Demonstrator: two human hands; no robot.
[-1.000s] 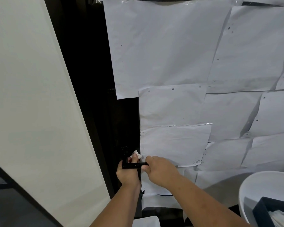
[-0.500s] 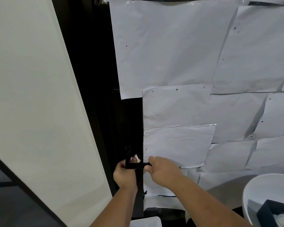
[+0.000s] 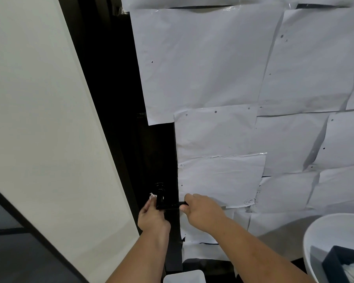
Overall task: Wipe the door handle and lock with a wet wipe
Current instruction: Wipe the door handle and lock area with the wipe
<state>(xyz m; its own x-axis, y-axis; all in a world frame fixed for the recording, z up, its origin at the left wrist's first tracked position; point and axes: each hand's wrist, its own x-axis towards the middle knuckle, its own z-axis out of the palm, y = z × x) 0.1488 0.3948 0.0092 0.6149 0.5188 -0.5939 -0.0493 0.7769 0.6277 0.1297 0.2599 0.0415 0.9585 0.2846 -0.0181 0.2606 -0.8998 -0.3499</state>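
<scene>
**Handle and lock, mid-wipe**

Left hand (image 3: 151, 218) — below-left of the handle (image 3: 170, 205), fingers curled round a white wipe (image 3: 152, 196), which pokes out above the fingertips, touching the handle's neck. Lock (image 3: 159, 185) just above the handle, apparently untouched. Right hand (image 3: 202, 211) — pinching the handle's free end. Risk, as judged: the small bunched wipe could slip from the fingers, or skip the lock.

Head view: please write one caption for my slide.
Left hand presses a wet wipe beside the black door handle while right hand grips the lever's end.
</scene>
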